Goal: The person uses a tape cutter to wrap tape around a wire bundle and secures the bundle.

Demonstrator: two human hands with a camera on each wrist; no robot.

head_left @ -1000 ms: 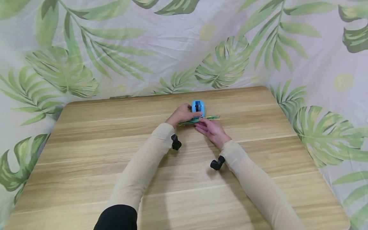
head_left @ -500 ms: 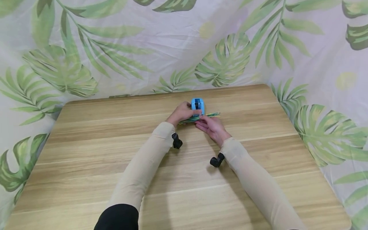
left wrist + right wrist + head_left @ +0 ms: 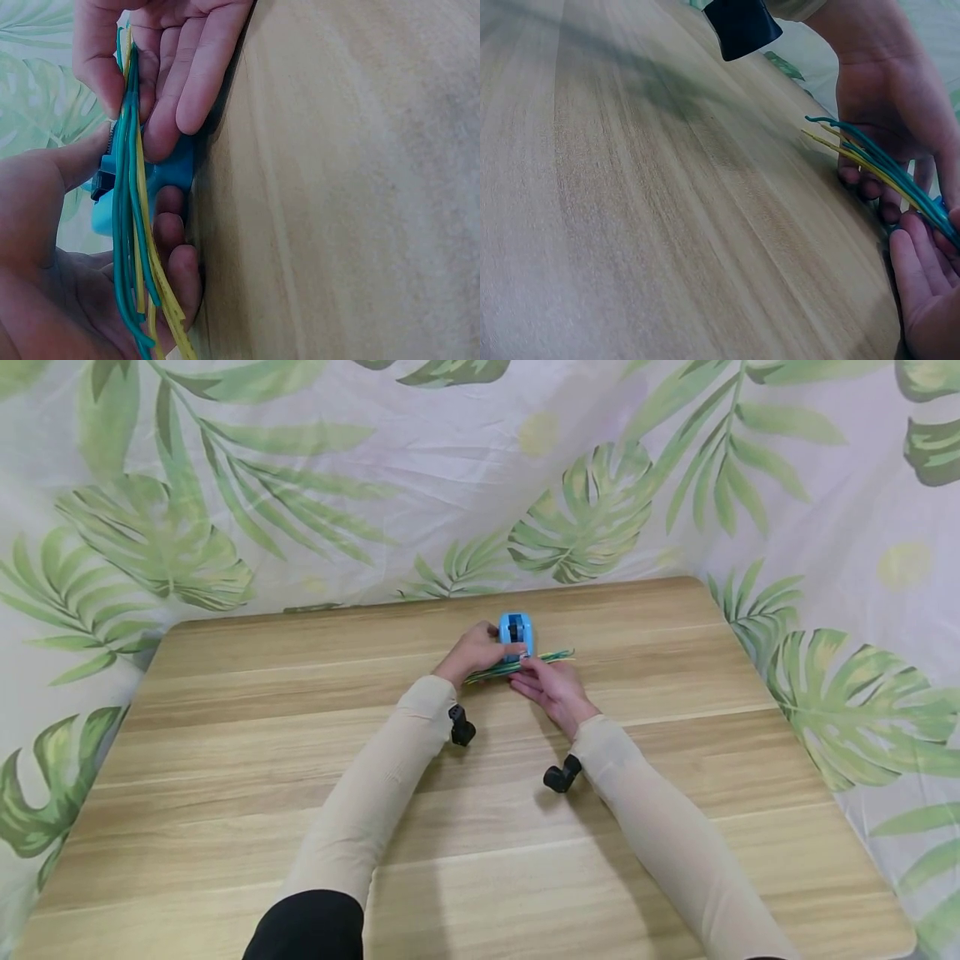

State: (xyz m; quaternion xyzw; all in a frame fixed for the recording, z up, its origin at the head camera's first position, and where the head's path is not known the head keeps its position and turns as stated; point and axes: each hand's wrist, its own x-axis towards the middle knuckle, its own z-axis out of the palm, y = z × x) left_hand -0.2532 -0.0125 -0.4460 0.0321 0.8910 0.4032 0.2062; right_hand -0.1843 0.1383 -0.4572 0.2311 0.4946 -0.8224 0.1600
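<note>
A small blue tape dispenser sits near the far edge of the table, its tape roll slot facing up. My left hand grips it from the left, thumb lying across its near end and fingers curled along its side. In front of it my right hand pinches a bundle of green and yellow wires between thumb and forefinger, its other fingers extended below. The wires lie crosswise, close against the dispenser's near end. Their loose ends spread out by my left palm in the left wrist view.
The wood-grain table runs back to a leaf-print cloth hanging behind it. Black wrist cameras jut from both sleeves, the left camera and the right camera, low over the tabletop.
Both hands, the dispenser and the wires appear slightly higher in the head view, as does the whole scene. The hold of each hand looks the same.
</note>
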